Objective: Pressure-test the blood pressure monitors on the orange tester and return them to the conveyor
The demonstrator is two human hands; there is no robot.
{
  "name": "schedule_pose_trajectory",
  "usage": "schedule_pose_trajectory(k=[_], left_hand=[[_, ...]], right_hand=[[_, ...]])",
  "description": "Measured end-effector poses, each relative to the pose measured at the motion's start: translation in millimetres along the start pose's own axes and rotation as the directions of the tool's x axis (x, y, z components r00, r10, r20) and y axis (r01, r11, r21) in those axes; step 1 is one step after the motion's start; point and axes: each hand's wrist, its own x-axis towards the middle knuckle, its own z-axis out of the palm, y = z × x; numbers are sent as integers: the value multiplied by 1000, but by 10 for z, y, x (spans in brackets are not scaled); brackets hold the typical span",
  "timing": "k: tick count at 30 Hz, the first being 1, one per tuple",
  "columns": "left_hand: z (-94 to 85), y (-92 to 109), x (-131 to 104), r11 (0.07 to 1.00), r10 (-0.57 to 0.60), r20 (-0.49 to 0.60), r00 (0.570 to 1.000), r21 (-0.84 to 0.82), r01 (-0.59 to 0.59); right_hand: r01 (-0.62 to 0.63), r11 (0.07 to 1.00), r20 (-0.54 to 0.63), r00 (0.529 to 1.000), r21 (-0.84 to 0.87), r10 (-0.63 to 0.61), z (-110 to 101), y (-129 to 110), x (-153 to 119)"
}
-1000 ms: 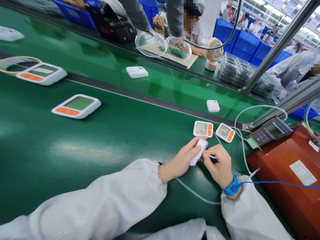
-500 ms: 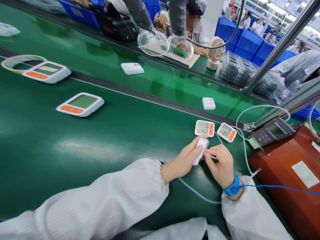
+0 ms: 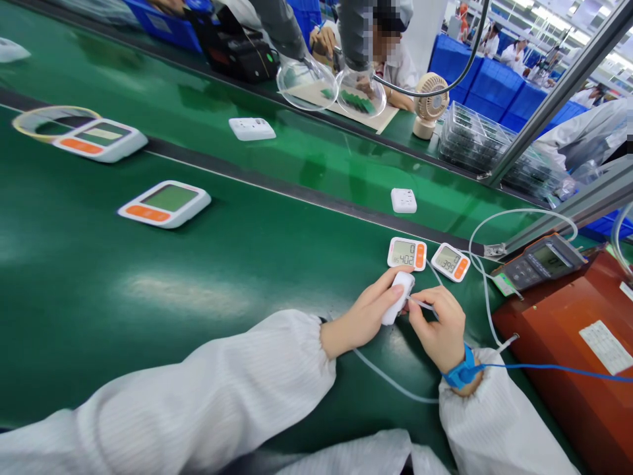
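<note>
My left hand [image 3: 363, 315] is wrapped round a white device [image 3: 397, 300], tilted on its edge above the green table. Thumb and forefinger of my right hand [image 3: 441, 323] pinch a thin clear tube [image 3: 424, 305] at the device's right side; the tube's end is hidden. Just beyond my hands lie two white monitors with orange buttons, one [image 3: 407, 254] reading 402, the other [image 3: 450, 262] reading 399. A blue wrist strap [image 3: 461, 368] circles my right wrist.
A red-brown box [image 3: 564, 323] and a grey handheld meter [image 3: 541, 260] stand at the right. More monitors, one being [image 3: 165, 204], lie at the left. White devices [image 3: 404, 200] sit on the green belt [image 3: 321, 165]. Across it, a person works beside a small fan [image 3: 430, 105].
The white devices on the belt have shifted left. My right hand has drawn slightly right from the held device, and more of the tube shows between them.
</note>
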Motion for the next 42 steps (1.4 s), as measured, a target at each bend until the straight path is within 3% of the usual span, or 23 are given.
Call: schedule_pose_trajectory(k=[25,30,33,36,37,39,42], left_hand=[[-28,-82,-28,962,125,48,991,238,-133],[-32,-62,0,996,66,16,998,58,-67],[-45,-55,33,989,57,-50,997,-131,-63],[-50,-61,72,970,86,-175,981,-211,-123],[-49,-66,82,968,99,-200,975,-210,-141],[-45,-80,91,969,122,-210,970,-187,-162],[-50,-90,74,987,141,-134,981,-63,-151]], right_hand=[[8,999,53,999,45,-11,9,-10,-1],[33,999,90,995,-8,-32,-2,18,18],[74,988,-29,996,-139,-79,-33,33,16],[85,979,-139,984,-184,-112,-51,37,-25],[76,986,-100,991,-146,-91,-47,36,-46],[12,998,86,996,-59,-6,-22,33,-88],[-144,987,317,935,-64,157,30,40,-127]])
